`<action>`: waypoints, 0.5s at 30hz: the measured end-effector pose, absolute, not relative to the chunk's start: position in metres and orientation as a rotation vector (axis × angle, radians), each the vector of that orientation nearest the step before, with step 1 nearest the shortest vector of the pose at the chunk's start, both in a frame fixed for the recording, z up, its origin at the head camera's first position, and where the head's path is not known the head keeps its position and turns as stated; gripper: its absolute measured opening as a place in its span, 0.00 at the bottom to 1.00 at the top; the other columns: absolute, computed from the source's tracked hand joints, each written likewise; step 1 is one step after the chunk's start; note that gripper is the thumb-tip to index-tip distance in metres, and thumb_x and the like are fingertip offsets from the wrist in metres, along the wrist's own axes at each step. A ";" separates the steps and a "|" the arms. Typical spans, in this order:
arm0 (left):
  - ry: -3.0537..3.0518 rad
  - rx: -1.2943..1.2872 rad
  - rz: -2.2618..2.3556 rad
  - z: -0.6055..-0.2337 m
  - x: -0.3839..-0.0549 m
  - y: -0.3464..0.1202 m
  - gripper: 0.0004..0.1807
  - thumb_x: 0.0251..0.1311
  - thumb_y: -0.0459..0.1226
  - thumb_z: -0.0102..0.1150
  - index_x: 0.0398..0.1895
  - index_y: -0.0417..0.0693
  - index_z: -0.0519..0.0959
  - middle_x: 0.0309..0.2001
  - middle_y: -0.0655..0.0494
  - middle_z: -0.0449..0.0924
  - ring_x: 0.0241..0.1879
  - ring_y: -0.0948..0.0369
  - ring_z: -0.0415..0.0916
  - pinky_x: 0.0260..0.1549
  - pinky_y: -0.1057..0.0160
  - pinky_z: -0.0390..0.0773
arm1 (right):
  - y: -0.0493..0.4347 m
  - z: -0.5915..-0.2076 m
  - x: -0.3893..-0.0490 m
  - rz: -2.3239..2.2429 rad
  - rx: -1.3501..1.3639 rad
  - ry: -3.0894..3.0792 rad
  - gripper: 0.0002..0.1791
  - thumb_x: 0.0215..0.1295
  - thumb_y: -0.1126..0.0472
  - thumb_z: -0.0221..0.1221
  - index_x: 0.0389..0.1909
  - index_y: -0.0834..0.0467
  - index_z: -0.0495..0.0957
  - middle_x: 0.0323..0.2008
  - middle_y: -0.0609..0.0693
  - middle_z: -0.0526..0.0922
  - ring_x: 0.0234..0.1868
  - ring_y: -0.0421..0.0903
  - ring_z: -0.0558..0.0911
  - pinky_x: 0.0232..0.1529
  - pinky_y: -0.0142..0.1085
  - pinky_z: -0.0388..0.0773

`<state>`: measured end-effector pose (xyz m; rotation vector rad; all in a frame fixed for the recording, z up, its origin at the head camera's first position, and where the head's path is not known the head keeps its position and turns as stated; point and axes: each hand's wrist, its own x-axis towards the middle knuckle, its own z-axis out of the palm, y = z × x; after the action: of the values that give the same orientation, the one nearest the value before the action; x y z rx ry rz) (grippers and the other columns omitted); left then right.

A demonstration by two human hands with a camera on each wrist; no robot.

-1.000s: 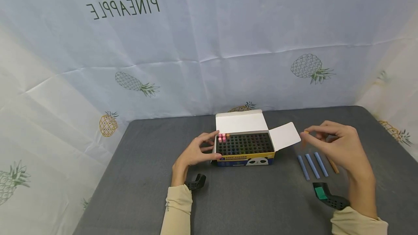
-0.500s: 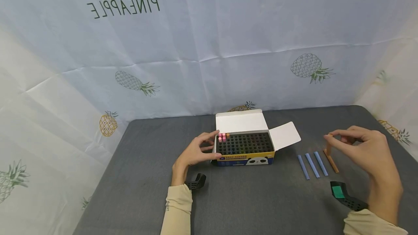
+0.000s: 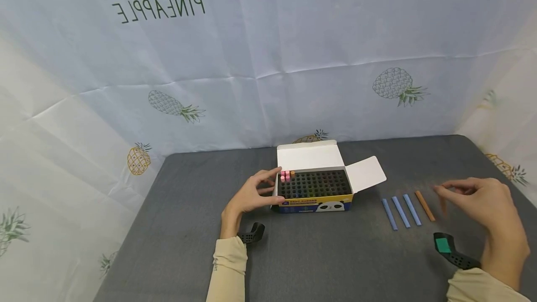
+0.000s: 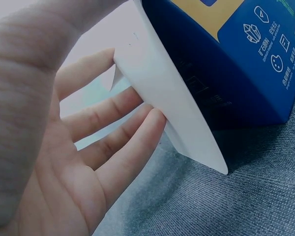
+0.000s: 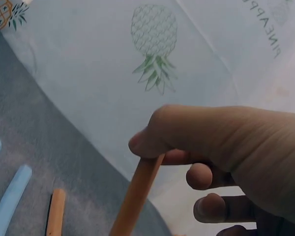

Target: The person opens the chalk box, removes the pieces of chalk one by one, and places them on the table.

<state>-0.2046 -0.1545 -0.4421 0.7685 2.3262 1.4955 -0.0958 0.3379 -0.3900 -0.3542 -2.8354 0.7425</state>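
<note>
Clock directions are taken from the centre of the box in the head view; 12 o'clock lies away from the person. The box sits on the dark grey tabletop. Its lid is folded back at 12 o'clock, and a white side flap extends toward 2–3 o'clock.

Left hand: positioned at 9 o'clock, spread wide across the end of the box. The thumb reaches the front corner and the index finger the rear corner; other fingertips touch the white end flap.

Right hand: positioned at 3 o'clock, well apart from the box. Thumb and index finger pinch the upper end of the held orange stick, which points downward at a slant. Its lower end is blurred; contact with the tabletop cannot be confirmed.

A loose orange stick lies just beside the right hand, between it and three blue sticks. All four lie side by side, far ends toward 11 o'clock.

The black perforated insert fills the box. At its 10 o'clock corner, four pink sticks and one inserted orange stick show their ends.

Pineapple-print fabric hangs behind the tabletop.
</note>
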 end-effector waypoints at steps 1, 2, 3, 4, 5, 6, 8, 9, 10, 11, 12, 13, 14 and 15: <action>2.325 0.768 1.495 -0.442 -0.205 -0.155 0.45 0.59 0.41 0.74 0.79 0.57 0.64 0.58 0.44 0.72 0.60 0.52 0.72 0.66 0.50 0.81 | 0.340 -0.391 -0.097 0.755 -0.400 -2.864 0.24 0.68 0.52 0.67 0.47 0.73 0.84 0.35 0.69 0.82 0.28 0.49 0.75 0.23 0.38 0.71; 2.324 0.768 1.496 -0.442 -0.205 -0.155 0.45 0.59 0.41 0.74 0.79 0.56 0.64 0.58 0.44 0.72 0.60 0.52 0.72 0.66 0.50 0.81 | 0.342 -0.392 -0.097 0.768 -0.446 -2.887 0.25 0.69 0.51 0.66 0.48 0.73 0.84 0.38 0.71 0.82 0.31 0.55 0.76 0.25 0.43 0.73; 2.323 0.767 1.496 -0.442 -0.205 -0.155 0.45 0.59 0.42 0.74 0.79 0.56 0.64 0.58 0.44 0.72 0.60 0.52 0.72 0.66 0.50 0.81 | 0.343 -0.394 -0.098 0.785 -0.484 -2.906 0.26 0.69 0.51 0.65 0.49 0.72 0.83 0.40 0.73 0.82 0.34 0.61 0.77 0.27 0.50 0.76; 2.323 0.767 1.496 -0.442 -0.205 -0.155 0.45 0.59 0.42 0.75 0.79 0.56 0.64 0.58 0.44 0.72 0.60 0.52 0.72 0.66 0.50 0.81 | 0.345 -0.396 -0.099 0.807 -0.522 -2.921 0.27 0.70 0.49 0.65 0.50 0.72 0.83 0.43 0.74 0.82 0.38 0.66 0.77 0.30 0.56 0.77; 2.324 0.770 1.495 -0.442 -0.205 -0.155 0.45 0.59 0.42 0.74 0.79 0.56 0.64 0.58 0.44 0.72 0.60 0.52 0.72 0.66 0.51 0.81 | 0.346 -0.398 -0.099 0.827 -0.549 -2.935 0.27 0.70 0.48 0.64 0.51 0.72 0.83 0.44 0.74 0.82 0.42 0.70 0.77 0.34 0.62 0.76; 2.323 0.770 1.494 -0.442 -0.205 -0.155 0.45 0.59 0.42 0.74 0.79 0.56 0.64 0.58 0.44 0.72 0.60 0.52 0.72 0.66 0.51 0.81 | 0.347 -0.400 -0.100 0.841 -0.572 -2.944 0.29 0.70 0.47 0.64 0.51 0.71 0.83 0.46 0.74 0.82 0.45 0.73 0.76 0.37 0.67 0.74; 2.323 0.770 1.492 -0.442 -0.205 -0.155 0.45 0.59 0.43 0.74 0.79 0.56 0.64 0.58 0.44 0.72 0.60 0.51 0.72 0.66 0.51 0.81 | 0.348 -0.405 -0.101 0.868 -0.607 -2.944 0.30 0.70 0.45 0.63 0.53 0.71 0.82 0.50 0.74 0.82 0.50 0.76 0.74 0.40 0.72 0.72; 2.322 0.770 1.491 -0.442 -0.205 -0.155 0.45 0.59 0.43 0.74 0.79 0.56 0.64 0.59 0.44 0.71 0.60 0.51 0.72 0.66 0.51 0.81 | 0.348 -0.408 -0.102 0.879 -0.621 -2.938 0.31 0.70 0.44 0.63 0.53 0.71 0.82 0.51 0.75 0.82 0.51 0.77 0.73 0.42 0.74 0.71; 2.322 0.769 1.491 -0.441 -0.205 -0.155 0.45 0.59 0.42 0.74 0.79 0.56 0.64 0.59 0.44 0.71 0.60 0.51 0.72 0.66 0.51 0.81 | 0.347 -0.410 -0.103 0.885 -0.629 -2.933 0.32 0.70 0.43 0.63 0.54 0.71 0.82 0.52 0.75 0.81 0.52 0.77 0.73 0.42 0.74 0.71; 2.320 0.769 1.492 -0.441 -0.205 -0.155 0.45 0.59 0.42 0.74 0.79 0.56 0.64 0.59 0.44 0.71 0.60 0.51 0.72 0.66 0.51 0.81 | 0.347 -0.412 -0.104 0.889 -0.632 -2.925 0.32 0.70 0.42 0.63 0.53 0.71 0.82 0.53 0.76 0.80 0.52 0.77 0.73 0.42 0.74 0.71; 2.317 0.766 1.493 -0.441 -0.205 -0.155 0.45 0.59 0.42 0.74 0.79 0.56 0.64 0.59 0.44 0.71 0.60 0.51 0.72 0.66 0.51 0.81 | 0.346 -0.414 -0.104 0.893 -0.635 -2.912 0.32 0.70 0.43 0.62 0.54 0.71 0.82 0.55 0.76 0.80 0.53 0.76 0.73 0.43 0.74 0.70; 2.314 0.765 1.497 -0.440 -0.205 -0.155 0.45 0.59 0.42 0.74 0.79 0.56 0.64 0.59 0.44 0.71 0.60 0.51 0.72 0.66 0.51 0.81 | 0.345 -0.416 -0.105 0.898 -0.634 -2.901 0.32 0.71 0.42 0.62 0.54 0.71 0.82 0.56 0.76 0.79 0.53 0.76 0.73 0.43 0.73 0.71; 2.312 0.765 1.500 -0.440 -0.205 -0.155 0.44 0.59 0.42 0.74 0.79 0.56 0.64 0.59 0.44 0.71 0.60 0.51 0.72 0.66 0.51 0.81 | 0.344 -0.418 -0.106 0.899 -0.637 -2.891 0.33 0.71 0.42 0.61 0.54 0.71 0.82 0.56 0.77 0.78 0.53 0.76 0.73 0.42 0.72 0.72; 2.310 0.764 1.503 -0.440 -0.205 -0.155 0.44 0.59 0.42 0.74 0.79 0.56 0.64 0.59 0.44 0.71 0.60 0.51 0.72 0.66 0.51 0.81 | 0.343 -0.420 -0.107 0.902 -0.643 -2.881 0.33 0.71 0.42 0.61 0.54 0.70 0.82 0.58 0.77 0.77 0.53 0.75 0.74 0.41 0.70 0.72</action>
<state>-0.2050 -0.1546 -0.4399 0.7637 2.3100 1.5027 -0.1068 0.3430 -0.4197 -0.6427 -2.8815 0.9022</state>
